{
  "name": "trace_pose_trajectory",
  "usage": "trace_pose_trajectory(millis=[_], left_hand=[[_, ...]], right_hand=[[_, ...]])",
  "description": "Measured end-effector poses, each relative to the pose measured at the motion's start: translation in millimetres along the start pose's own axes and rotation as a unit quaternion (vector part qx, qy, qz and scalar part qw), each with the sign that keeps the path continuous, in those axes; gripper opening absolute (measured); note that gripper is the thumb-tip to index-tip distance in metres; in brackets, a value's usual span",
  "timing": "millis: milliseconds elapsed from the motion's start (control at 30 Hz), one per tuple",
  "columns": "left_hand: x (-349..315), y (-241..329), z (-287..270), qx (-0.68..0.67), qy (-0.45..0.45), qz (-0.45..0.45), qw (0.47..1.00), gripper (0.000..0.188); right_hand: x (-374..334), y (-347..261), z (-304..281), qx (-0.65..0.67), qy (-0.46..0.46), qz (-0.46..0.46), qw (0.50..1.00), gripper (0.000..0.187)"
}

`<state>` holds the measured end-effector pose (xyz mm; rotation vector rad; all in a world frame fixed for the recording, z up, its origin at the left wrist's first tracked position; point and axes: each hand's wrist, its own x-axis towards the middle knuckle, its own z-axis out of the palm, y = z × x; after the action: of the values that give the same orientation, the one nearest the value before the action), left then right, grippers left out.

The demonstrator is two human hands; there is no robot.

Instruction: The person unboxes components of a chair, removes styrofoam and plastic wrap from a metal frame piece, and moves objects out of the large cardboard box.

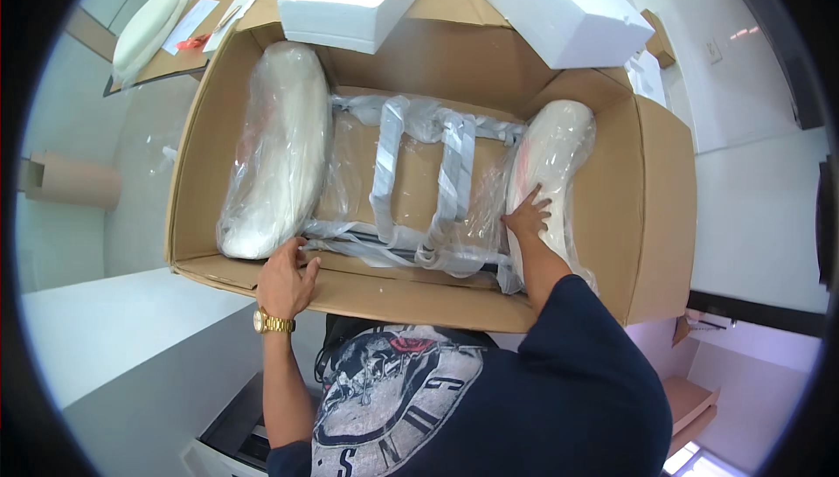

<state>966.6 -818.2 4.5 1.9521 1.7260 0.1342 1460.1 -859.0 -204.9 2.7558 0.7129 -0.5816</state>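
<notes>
A large open cardboard box (402,292) stands in front of me. Inside, at its left end, lies a long white curved padded piece (284,145) in clear plastic. A similar plastic-wrapped white piece (551,153) lies at the right end, with pinkish-red marks showing through. My right hand (529,215) rests on that right piece, fingers spread. My left hand (288,276) is at the box's near rim, thumb apart from the fingers, beside the lower end of the left piece; its fingertips are partly hidden. Between the padded pieces sits a frame (453,171) wrapped in grey-white film.
Two white foam blocks (363,0) (564,9) lie on the far flaps. On a table at the far left are another white wrapped piece (144,31), papers (192,22) and a red-handled tool (192,42). A brown paper roll (74,181) is at left.
</notes>
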Motion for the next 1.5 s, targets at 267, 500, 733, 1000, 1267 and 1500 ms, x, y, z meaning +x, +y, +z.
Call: trace_pose_trajectory(millis=[267, 500, 733, 1000, 1267, 1500], left_hand=[[3.7, 1.4, 7.1, -0.011, 0.017, -0.007, 1.000, 0.036], [2.4, -4.5, 9.5, -0.027, 0.045, 0.031, 0.998, 0.034], [2.3, 0.4, 6.8, -0.038, 0.031, 0.015, 0.999, 0.031], [4.1, 1.7, -1.6, -0.027, 0.005, 0.031, 0.999, 0.033], [1.7, 1.8, 3.8, -0.018, -0.001, 0.059, 0.998, 0.034], [7.9, 30.3, 10.2, -0.106, -0.066, 0.091, 0.988, 0.042]], right_hand=[[28.8, -8.3, 33.5, -0.043, 0.028, -0.016, 0.999, 0.136], [24.4, -4.5, 48.9, -0.092, 0.091, -0.008, 0.992, 0.122], [27.7, -7.4, 65.1, -0.127, 0.102, -0.046, 0.986, 0.116], [-2.3, 2.7, 48.2, -0.144, 0.037, -0.090, 0.985, 0.106], [30.6, 34.5, 11.2, 0.040, -0.060, -0.127, 0.989, 0.112], [113.4, 143.6, -23.6, 0.178, -0.007, -0.037, 0.983, 0.093]])
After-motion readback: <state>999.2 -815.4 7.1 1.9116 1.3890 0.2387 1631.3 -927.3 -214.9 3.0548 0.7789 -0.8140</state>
